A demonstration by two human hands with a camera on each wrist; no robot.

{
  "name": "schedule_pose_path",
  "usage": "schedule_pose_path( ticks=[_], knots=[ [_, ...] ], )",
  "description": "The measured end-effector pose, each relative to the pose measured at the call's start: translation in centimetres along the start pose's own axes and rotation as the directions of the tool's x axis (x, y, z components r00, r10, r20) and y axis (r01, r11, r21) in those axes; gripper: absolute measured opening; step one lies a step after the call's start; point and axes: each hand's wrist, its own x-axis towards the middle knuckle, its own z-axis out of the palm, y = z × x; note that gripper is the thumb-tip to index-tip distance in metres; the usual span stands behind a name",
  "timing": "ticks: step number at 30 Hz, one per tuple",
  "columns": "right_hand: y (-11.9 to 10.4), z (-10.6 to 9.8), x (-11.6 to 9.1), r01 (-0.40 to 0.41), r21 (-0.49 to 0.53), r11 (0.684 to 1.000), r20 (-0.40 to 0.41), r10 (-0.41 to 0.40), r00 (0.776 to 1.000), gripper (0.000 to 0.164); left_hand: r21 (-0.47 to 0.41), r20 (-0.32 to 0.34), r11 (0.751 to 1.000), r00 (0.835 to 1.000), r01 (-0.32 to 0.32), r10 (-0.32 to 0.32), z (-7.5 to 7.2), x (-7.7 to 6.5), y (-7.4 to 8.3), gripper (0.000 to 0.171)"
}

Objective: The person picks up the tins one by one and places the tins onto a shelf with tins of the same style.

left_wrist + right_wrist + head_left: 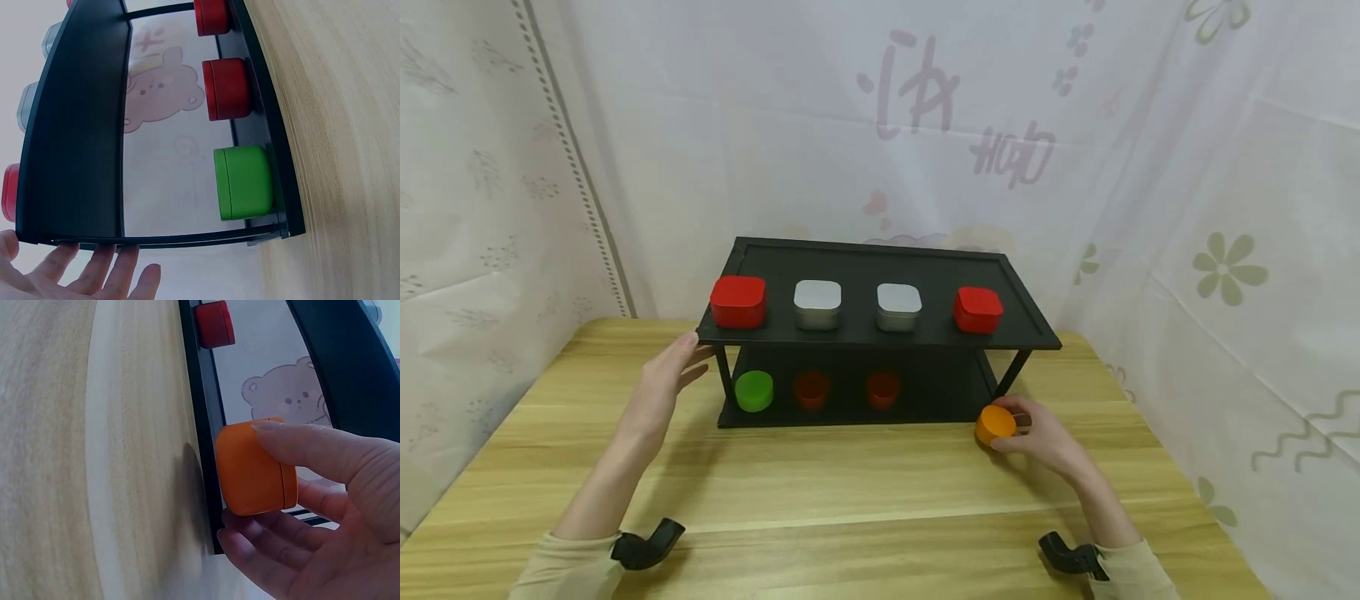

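My right hand (1037,433) holds a small orange lidded box (250,469) between thumb and fingers, at the front right corner of the black two-tier rack (865,333). In the right wrist view the box overlaps the lower tier's edge; whether it rests there, I cannot tell. My left hand (662,383) touches the upper tier's left end with fairly straight fingers (100,265), its thumb near the top corner. A green box (245,182) stands at the lower tier's left end. Beside it on that tier are two red boxes, one nearer (812,390) and one farther right (882,390).
The upper tier carries a red box (739,302) at left, a white-lidded box (817,305), a second white-lidded box (898,307) and another red box (977,310) at right. The rack stands on a wooden table (850,508). A patterned cloth (775,125) hangs behind.
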Motion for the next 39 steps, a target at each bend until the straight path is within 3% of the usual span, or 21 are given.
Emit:
schedule_pose_path(
  ticks=[7, 23, 32, 39],
  knots=[
    [-0.6, 0.0, 0.1, -0.003, -0.001, 1.0, -0.019, 0.003, 1.0, 0.063, -0.023, 0.006, 1.0, 1.0, -0.022, 0.022, -0.1, 0.1, -0.1, 0.053],
    [-1.5, 0.8, 1.1, 0.019, -0.008, 1.0, -0.051, -0.019, 0.999, 0.06, -0.047, -0.007, 0.999, 1.0, 0.003, -0.004, 0.0, 0.1, 0.0, 0.053],
    [-1.9, 1.3, 2.3, 0.059, -0.033, 0.998, -0.075, -0.061, 0.995, 0.06, -0.034, -0.001, 0.999, 1.0, 0.016, -0.016, 0.0, 0.0, 0.1, 0.055],
    [-2.1, 1.6, 3.4, 0.101, -0.025, 0.995, -0.085, -0.102, 0.991, 0.06, 0.025, -0.001, 0.999, 1.0, 0.026, -0.026, -0.1, 0.0, 0.3, 0.056]
  ],
)
